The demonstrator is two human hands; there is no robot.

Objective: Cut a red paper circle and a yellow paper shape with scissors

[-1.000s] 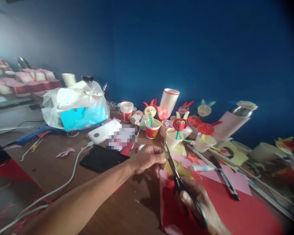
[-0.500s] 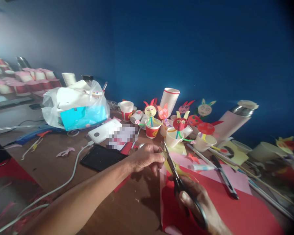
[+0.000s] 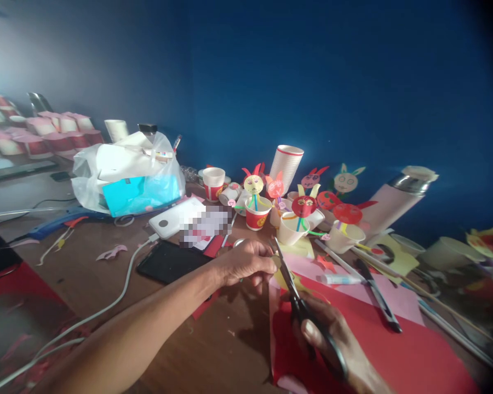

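Observation:
Black-handled scissors [image 3: 299, 307] are held by my right hand [image 3: 331, 328], its thumb and fingers round the handles, above red paper [image 3: 378, 350]. Their blades point up and left, close beside my left fingertips. My left hand [image 3: 250, 265] pinches a small yellowish piece [image 3: 277, 261] between thumb and fingers, next to the blades. Partly under the scissors lies yellow paper [image 3: 321, 294], on pink and red sheets. Whether the blades touch the small piece is hard to make out.
Paper cups with face puppets [image 3: 258, 220] stand behind my hands. A marker [image 3: 378, 298] lies on the right, near a thermos [image 3: 390, 202]. To the left are a black phone [image 3: 168, 264], a white device [image 3: 176, 218], a cable [image 3: 125, 284] and a filled plastic bag [image 3: 86, 183].
The scissor blades look slightly closer together. Both hands stay in nearly the same place, and the view has shifted very slightly.

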